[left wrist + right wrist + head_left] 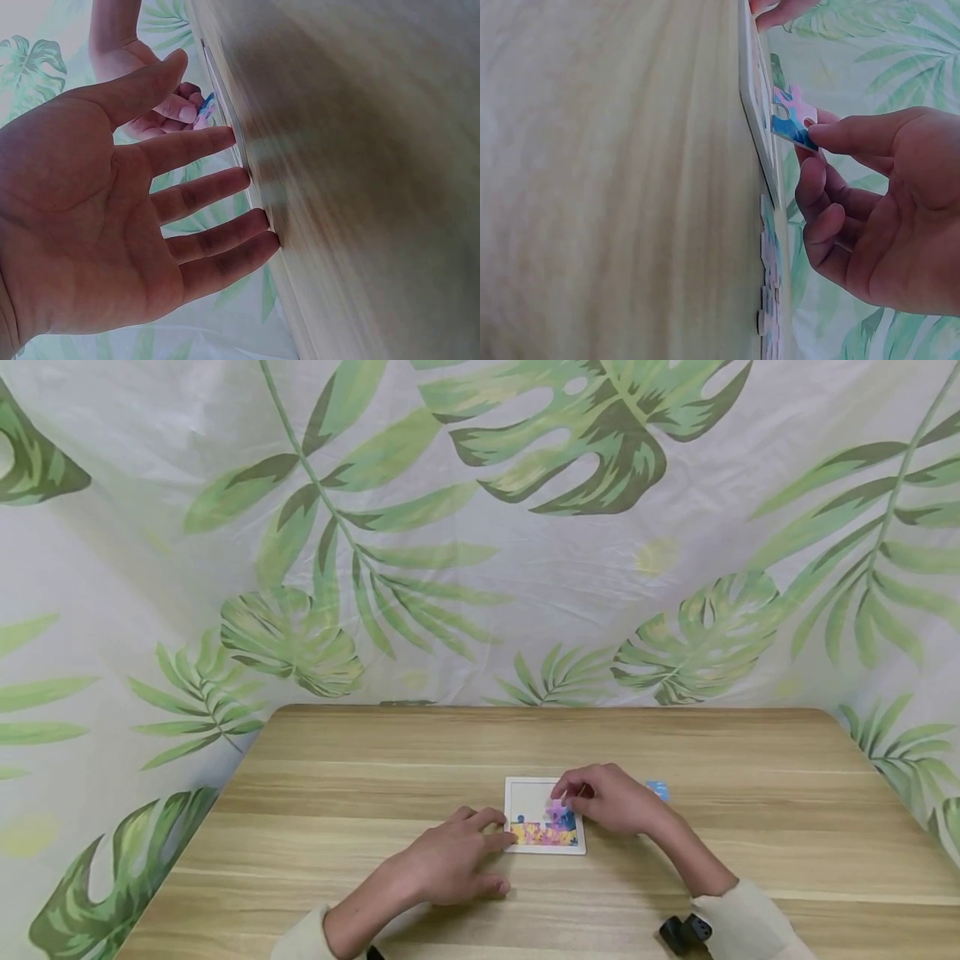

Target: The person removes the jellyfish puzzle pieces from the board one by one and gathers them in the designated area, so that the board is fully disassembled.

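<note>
A white-framed jigsaw puzzle board [544, 851] lies flat on the table, its lower part filled with yellow and pink pieces and its upper left bare. My right hand [617, 800] pinches a pink and blue puzzle piece [795, 118] between thumb and fingers, tilted up at the board's right side. My left hand [459, 858] rests at the board's left edge with fingers spread and fairly straight, as the left wrist view [112, 202] also shows; it grips nothing.
Blue loose puzzle pieces [657, 790] lie right of the board, mostly hidden behind my right hand; the right wrist view shows several pieces [771, 255] in a row. The wooden table [360, 752] ends at a leaf-print curtain [450, 568].
</note>
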Demonstrator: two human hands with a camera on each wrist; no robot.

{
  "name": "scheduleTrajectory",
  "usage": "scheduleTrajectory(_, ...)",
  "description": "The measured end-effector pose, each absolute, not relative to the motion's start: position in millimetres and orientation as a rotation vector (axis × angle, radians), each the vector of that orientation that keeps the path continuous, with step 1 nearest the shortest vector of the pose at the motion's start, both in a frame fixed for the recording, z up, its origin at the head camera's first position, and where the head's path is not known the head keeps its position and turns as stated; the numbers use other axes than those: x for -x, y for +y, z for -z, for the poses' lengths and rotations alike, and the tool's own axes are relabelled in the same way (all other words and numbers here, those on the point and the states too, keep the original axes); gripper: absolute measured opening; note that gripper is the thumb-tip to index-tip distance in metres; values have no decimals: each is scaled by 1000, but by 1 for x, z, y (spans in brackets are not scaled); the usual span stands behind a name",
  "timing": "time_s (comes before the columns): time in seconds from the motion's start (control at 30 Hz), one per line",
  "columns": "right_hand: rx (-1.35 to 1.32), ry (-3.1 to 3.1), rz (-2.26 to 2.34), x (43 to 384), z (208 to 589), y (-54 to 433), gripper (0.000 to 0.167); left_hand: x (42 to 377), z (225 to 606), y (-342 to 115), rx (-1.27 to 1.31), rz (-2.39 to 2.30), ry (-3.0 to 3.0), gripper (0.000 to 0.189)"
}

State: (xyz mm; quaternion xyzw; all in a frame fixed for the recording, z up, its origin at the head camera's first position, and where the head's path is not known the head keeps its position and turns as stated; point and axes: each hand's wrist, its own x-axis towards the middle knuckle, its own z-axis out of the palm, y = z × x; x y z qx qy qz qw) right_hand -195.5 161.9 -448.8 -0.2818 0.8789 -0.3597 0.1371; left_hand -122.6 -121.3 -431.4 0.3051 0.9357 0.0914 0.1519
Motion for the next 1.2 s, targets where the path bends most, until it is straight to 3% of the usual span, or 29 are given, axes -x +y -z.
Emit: scheduleTrajectory(1.2, 752, 2487, 1111, 192, 456, 217, 17, 121, 433, -122, -867, -250, 2698, 59)
